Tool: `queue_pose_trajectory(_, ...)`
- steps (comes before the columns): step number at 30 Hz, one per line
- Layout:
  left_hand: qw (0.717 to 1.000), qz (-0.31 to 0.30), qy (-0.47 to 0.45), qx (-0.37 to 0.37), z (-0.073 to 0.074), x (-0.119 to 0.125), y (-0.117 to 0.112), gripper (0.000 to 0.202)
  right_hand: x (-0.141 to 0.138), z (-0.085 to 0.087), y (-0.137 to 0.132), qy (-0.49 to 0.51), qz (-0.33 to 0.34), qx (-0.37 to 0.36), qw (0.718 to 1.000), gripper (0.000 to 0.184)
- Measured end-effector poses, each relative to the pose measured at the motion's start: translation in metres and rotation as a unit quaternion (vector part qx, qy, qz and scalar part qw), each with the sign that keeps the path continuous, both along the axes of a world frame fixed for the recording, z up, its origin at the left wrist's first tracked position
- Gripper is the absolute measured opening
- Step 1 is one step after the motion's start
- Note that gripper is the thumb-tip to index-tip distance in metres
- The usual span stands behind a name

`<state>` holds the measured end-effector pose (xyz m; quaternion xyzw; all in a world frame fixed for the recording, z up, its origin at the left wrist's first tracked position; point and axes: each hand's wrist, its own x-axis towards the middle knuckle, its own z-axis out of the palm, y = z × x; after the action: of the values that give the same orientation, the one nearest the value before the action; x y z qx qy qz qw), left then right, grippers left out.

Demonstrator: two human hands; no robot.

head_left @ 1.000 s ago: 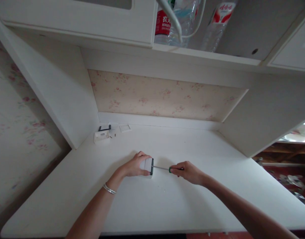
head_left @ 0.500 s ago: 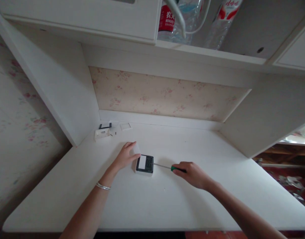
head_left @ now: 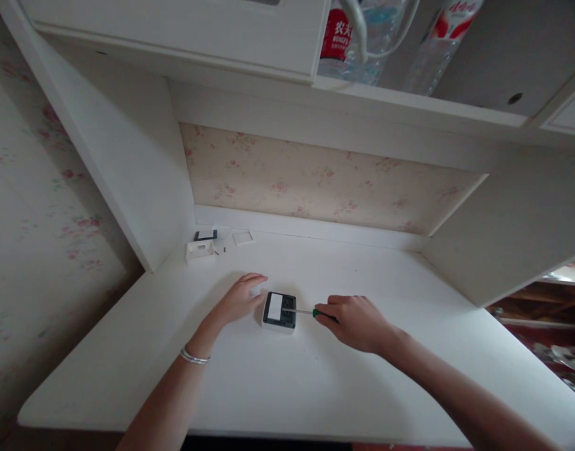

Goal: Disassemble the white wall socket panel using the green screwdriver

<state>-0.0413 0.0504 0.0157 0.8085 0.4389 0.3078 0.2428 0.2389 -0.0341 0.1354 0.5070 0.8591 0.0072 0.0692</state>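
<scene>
A wall socket [head_left: 287, 320] with a black face and a white panel lies face up on its white box on the desk. My right hand [head_left: 356, 322] is closed round a screwdriver [head_left: 325, 314] with a green and black handle. Its metal shaft points left, and the tip is over the dark socket half of the face; whether it touches cannot be made out. Left of the socket, my left hand [head_left: 240, 299] is open, thumb and fingers apart, with a small gap to the box. A silver bangle circles that wrist.
At the back left of the white desk [head_left: 353, 388] lie a white box [head_left: 200, 250], a dark frame piece [head_left: 205, 235], a thin white frame [head_left: 243, 238] and small screw-like bits [head_left: 224, 250]. Cabinet sides bound the desk; plastic bottles [head_left: 438, 47] fill the shelf above.
My left thumb has come away from the socket's corner. My right hand has moved left, carrying the screwdriver tip further over the socket face. The whole view has shifted slightly.
</scene>
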Motion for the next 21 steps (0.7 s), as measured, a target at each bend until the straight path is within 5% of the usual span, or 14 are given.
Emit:
queue_pose_trajectory(6, 0.993, -0.087, 0.045, -0.059, -0.006, 0.01, -0.014, 0.088, -0.022, 0.017, 0.003, -0.066, 0.048, 0.01, 0.997, 0.033)
queue_pose_trajectory(13, 0.993, -0.101, 0.023, -0.063, -0.004, 0.015, -0.013, 0.08, -0.027, 0.023, 0.016, -0.075, 0.061, -0.007, 0.995, 0.033)
queue_pose_trajectory(21, 0.993, -0.099, 0.022, -0.068, 0.001, 0.016, -0.014, 0.078, -0.004, 0.001, 0.021, 0.014, 0.005, -0.078, 0.997, 0.034)
